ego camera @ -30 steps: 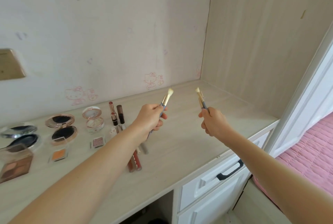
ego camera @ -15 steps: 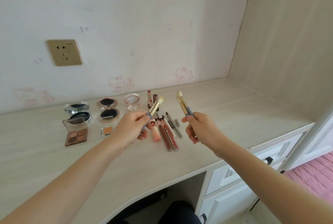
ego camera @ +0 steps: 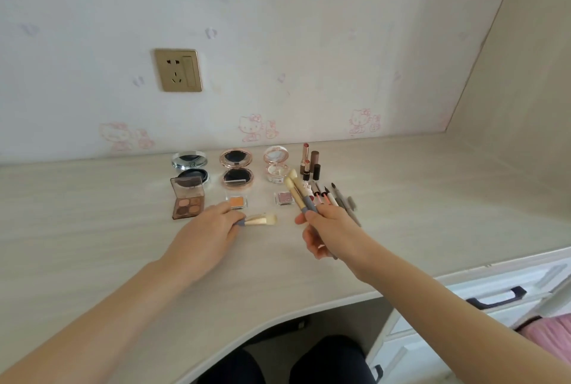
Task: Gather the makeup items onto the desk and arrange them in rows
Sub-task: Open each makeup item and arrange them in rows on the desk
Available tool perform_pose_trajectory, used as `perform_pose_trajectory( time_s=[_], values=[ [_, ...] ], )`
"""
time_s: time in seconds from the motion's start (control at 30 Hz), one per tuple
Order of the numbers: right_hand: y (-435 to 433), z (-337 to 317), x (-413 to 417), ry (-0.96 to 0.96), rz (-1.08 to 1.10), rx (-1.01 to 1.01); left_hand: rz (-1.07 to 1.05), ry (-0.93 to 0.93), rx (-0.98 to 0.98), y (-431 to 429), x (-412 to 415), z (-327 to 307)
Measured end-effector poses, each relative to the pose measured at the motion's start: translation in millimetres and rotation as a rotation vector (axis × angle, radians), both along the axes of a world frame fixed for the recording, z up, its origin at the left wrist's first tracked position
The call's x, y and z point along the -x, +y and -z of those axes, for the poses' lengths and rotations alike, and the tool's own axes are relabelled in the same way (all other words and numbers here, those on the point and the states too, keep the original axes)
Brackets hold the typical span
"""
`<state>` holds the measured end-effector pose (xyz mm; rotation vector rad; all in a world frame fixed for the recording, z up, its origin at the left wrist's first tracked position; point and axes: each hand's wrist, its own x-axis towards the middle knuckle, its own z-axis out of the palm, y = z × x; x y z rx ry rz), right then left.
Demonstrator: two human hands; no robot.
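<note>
Single brush: a makeup brush is held level and low over the desk, cream bristles pointed right, just on the near side of the orange eyeshadow pan; whether the top is touched cannot be told.
Left hand: the left hand is seen knuckles up, fingers curled round the blue-grey handle of the single brush.
Pair of brushes: two more makeup brushes are held together, tilted up and to the far left, their pale tips seen in front of the floral compact.
Right hand: the right hand is closed round the handles of the pair of brushes, which are pinched between thumb and fingers.
Far row: a silver compact, a rose-gold compact and the floral compact are set open from left to right, with upright lipsticks at the right end.
Nearer row: an open eyeshadow palette, the orange eyeshadow pan and a pink eyeshadow pan are laid from left to right.
Pencils: several slim pencils are laid side by side right of the pink eyeshadow pan, partly hidden by the right hand.
Wall: a brass wall socket is mounted above the desk, and faint pink cartoon cat prints are seen along the base.
Drawers: a dark drawer handle is seen on white fronts at near right.
</note>
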<state>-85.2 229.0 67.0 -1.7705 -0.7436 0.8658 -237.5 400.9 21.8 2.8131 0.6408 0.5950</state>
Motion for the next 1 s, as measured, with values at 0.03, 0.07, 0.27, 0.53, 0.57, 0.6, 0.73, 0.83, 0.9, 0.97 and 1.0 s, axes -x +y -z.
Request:
perform_pose_trajectory(
  time_s=[0.03, 0.07, 0.27, 0.53, 0.57, 0.6, 0.73, 0.83, 0.9, 0.97, 1.0],
  values=[
    [2.0, 0.7, 1.8, 0.002, -0.006, 0.016, 0.008, 0.01, -0.022, 1.3, 1.3, 1.8],
    [3.8, 1.6, 3.5, 0.001, -0.012, 0.033, 0.011, 0.015, -0.03, 1.9, 2.7, 2.8],
    [9.7, 3.0, 9.0, -0.011, -0.037, 0.11, 0.022, 0.001, -0.071, 7.5, 10.2, 8.4],
    [13.4, 5.8, 9.3, 0.068, -0.034, 0.175, 0.028, -0.043, -0.013, 7.5, 18.8, 6.3],
    [13.7, 5.1, 9.7, 0.133, -0.024, 0.172, 0.021, -0.045, -0.007, 6.9, 17.7, 5.5],
    [13.9, 3.9, 10.5, 0.219, -0.017, 0.165, 0.011, -0.047, -0.004, 6.7, 16.7, 4.9],
    [13.3, -0.5, 16.8, 0.454, -0.037, 0.151, -0.024, -0.085, -0.026, 0.4, 11.7, 3.2],
    [14.6, -0.8, 23.0, 0.499, -0.042, 0.135, -0.073, -0.213, 0.181, -15.4, 8.5, -7.6],
    [15.8, -1.4, 29.4, 0.503, -0.053, 0.112, -0.117, -0.264, 0.448, -25.8, 6.3, -18.3],
    [16.9, -1.2, 36.6, 0.495, -0.075, 0.077, -0.128, -0.3, 0.786, -32.5, 3.8, -25.6],
    [17.1, -0.6, 40.0, 0.484, -0.087, 0.061, -0.127, -0.309, 0.955, -35.0, 2.9, -28.0]
  ],
)
